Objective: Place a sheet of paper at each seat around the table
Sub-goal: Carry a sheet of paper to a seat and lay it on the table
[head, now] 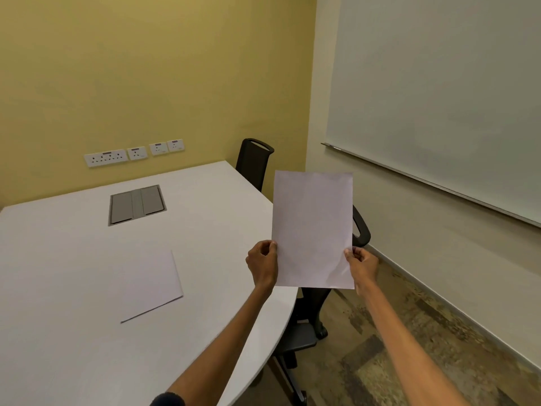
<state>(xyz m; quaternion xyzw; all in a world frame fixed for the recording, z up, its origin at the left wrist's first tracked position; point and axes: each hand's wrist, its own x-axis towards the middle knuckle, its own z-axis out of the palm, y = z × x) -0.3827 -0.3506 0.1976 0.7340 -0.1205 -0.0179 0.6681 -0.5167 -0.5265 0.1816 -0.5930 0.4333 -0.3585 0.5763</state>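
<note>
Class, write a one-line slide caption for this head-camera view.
Left hand and right hand hold a sheet upright by the table, where another sheet lies.

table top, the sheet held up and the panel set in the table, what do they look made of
The table top is probably laminate or painted board: smooth matte white, no grain visible. The held sheet is thin paper, matte white; faint creases show near the right hand that pinches it. The panel is grey with a dull sheen, perhaps brushed metal or plastic; cannot tell which.

dim, warm indoor light with soft shadows; slightly soft focus throughout; wide-angle bending curves the table (73, 273) edge and whiteboard (439, 83) rail.
</note>
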